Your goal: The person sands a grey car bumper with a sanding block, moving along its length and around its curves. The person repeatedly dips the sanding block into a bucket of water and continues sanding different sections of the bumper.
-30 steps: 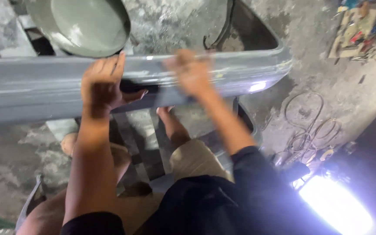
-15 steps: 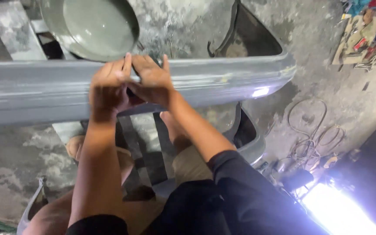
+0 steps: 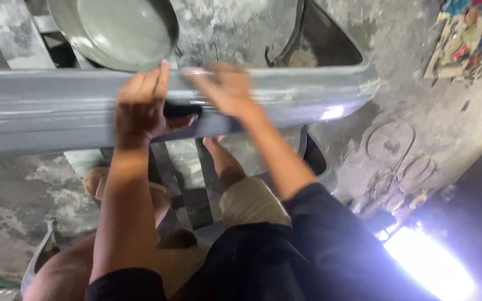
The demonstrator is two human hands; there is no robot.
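Pressing left hand (image 3: 140, 106), right hand (image 3: 224, 89) on grey bumper (image 3: 40, 111), colourful packages (image 3: 464, 44) far right

Dim workshop scene. A blown-out white light (image 3: 428, 262) glares at the lower right of the frame, leaving a small bright reflection on the grey panel (image 3: 29, 106). The right hand (image 3: 224, 86) is smeared by motion blur; shadows fill the corners.

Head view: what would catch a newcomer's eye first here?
A long grey car bumper spans the frame from the left, with both hands on it at centre: the left hand gripping its front edge, the right hand blurred on top. A grey round pan sits above, and a bright light glares at lower right.
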